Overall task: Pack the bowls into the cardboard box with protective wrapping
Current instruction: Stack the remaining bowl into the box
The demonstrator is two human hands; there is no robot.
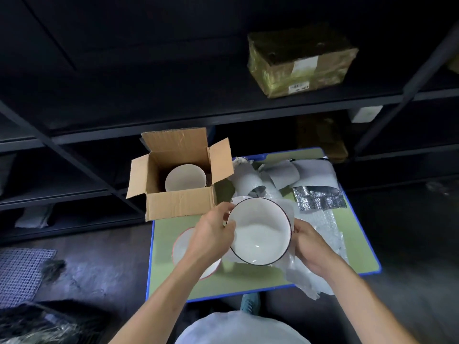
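The left hand (214,234) gripped the near-left rim of a dark-rimmed bowl (260,234), fingers curled round its edge. The right hand (309,247) cupped the opposite side, thumb by the rim. Its fingers went under the bowl and could not be seen, but it seemed to hold the bowl and a white sheet (295,271) together. The bowl hung mouth-up, tilted toward the camera, above the green table (248,281). The sheet trailed out below it toward the table's near edge.

This looked like the wrapping step: bowl seated on the sheet, sides not yet folded up. The next move probably called for drawing the sheet up over the rim all round, then lowering the bundle into the box (178,204) without knocking the bowl already there.

That box stood open at the table's far-left corner, flaps out, with a white boxed bowl (185,178) inside, tilted. Whether that one was wrapped could not be told. A red-rimmed bowl (182,247) sat on the table, mostly hidden under the left forearm. A pile (270,177) of crumpled wrap lay right of the box, with a strip of foil (319,197) beside it. Dark shelves behind held a parcel (300,63); its label was too blurred to read.
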